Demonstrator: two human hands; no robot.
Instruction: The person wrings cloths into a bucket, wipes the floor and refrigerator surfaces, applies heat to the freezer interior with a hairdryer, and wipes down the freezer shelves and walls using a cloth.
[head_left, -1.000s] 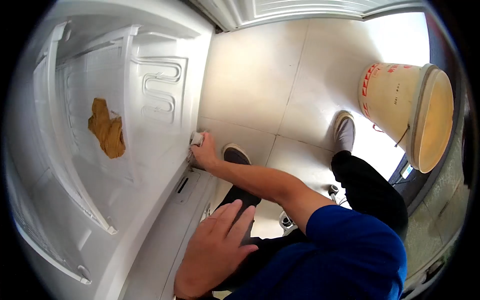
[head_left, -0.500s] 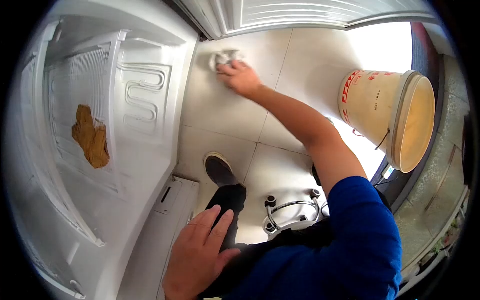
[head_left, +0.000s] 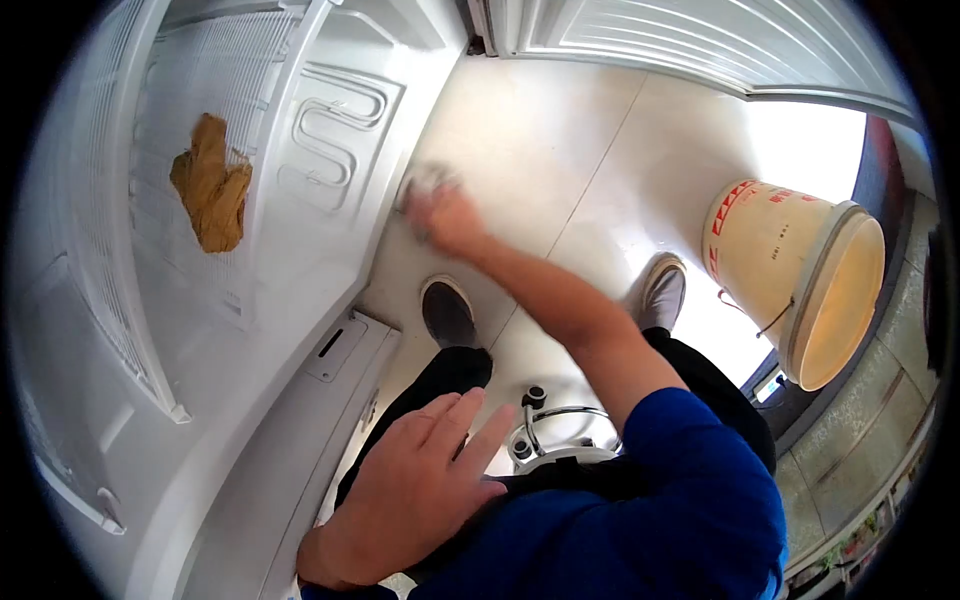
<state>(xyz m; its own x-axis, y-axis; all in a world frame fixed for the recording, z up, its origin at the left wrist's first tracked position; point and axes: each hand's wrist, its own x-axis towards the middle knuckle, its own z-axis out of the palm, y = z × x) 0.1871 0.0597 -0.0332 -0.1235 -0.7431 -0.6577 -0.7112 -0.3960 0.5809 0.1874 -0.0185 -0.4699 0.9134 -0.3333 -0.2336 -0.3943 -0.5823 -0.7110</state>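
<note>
My right hand point(head_left: 450, 220) reaches down to the pale tiled floor point(head_left: 535, 140), close to the fridge's edge. Bunched under its fingers is a greyish-white cloth point(head_left: 432, 178), smeared by motion. My left hand point(head_left: 415, 465) hangs over my left thigh, its fingers stretched out and nothing in them. A crumpled brown cloth point(head_left: 212, 190) lies on a white wire shelf inside the open fridge point(head_left: 335, 130), well away from either hand.
To the right, a cream bucket point(head_left: 765, 235) with red print lies tipped toward the doorway. Between my feet and body stands a wheeled stool point(head_left: 535, 410). A white ribbed door point(head_left: 690, 40) borders the floor at the top; a dark mat point(head_left: 875, 190) lies behind the bucket.
My right hand has swept the cloth across the floor toward the fridge and nearer to me. The view has shifted, bringing my right shoe into sight. My left hand stays spread.
</note>
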